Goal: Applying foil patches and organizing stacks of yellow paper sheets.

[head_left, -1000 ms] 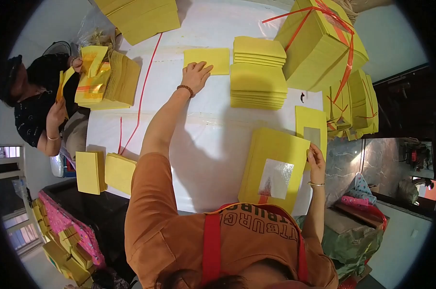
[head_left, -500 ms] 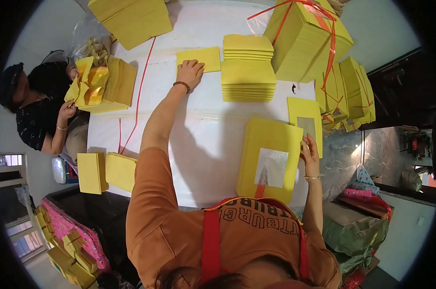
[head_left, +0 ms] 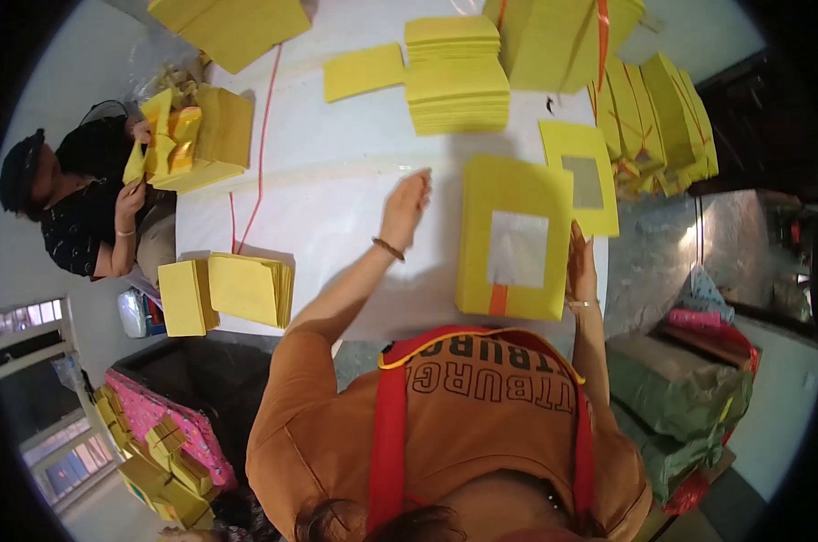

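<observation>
White table: envelope stack beside right hand

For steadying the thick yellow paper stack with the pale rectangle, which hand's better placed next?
Likely the right hand, at the right edge of the stack; the left hand is apart from it.

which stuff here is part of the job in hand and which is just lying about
Likely part of the job:
windowed yellow stack, beside the right hand
yellow sheet with grey window, just right of that stack
folded yellow pile
flat yellow piece, left of the pile

Probably just lying about:
small dark object
pink cloth
green bag
</observation>
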Available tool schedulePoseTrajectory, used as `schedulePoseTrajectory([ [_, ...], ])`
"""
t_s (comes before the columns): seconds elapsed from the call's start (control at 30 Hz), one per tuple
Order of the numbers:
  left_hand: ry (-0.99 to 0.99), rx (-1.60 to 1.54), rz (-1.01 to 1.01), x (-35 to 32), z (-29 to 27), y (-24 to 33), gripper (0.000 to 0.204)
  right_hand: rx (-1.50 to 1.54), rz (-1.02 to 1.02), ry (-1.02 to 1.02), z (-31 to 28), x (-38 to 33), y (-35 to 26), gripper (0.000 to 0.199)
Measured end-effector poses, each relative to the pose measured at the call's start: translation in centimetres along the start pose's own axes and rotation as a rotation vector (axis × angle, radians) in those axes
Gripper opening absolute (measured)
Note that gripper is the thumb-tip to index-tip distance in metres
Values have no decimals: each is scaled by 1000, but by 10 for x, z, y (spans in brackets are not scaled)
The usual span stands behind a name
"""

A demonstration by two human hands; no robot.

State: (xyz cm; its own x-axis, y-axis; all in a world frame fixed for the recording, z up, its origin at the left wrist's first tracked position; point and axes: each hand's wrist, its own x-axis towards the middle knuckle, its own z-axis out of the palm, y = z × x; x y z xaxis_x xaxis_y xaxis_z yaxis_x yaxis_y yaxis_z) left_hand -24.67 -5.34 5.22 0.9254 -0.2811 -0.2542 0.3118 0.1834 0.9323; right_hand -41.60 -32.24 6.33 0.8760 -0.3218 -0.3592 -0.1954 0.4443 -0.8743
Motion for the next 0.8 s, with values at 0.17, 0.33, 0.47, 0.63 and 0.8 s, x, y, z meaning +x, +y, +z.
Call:
schedulePoseTrajectory([
  [0.17,-50,-83,-153,-49,37,-41,55,151,94,3,4,3,20,62],
  [0.33,-164,-35,-9,-50,49,-40,50,53,73,-15,27,0,11,59],
  [0.47,-130,149,74,-37,37,-55,47,186,114,29,37,-1,15,50],
  [0.63,-63,107,97,-38,44,-57,44,110,111,12,29,18,23,55],
  [0.8,-98,87,108,-34,41,-56,44,23,99,-8,29,26,19,57],
])
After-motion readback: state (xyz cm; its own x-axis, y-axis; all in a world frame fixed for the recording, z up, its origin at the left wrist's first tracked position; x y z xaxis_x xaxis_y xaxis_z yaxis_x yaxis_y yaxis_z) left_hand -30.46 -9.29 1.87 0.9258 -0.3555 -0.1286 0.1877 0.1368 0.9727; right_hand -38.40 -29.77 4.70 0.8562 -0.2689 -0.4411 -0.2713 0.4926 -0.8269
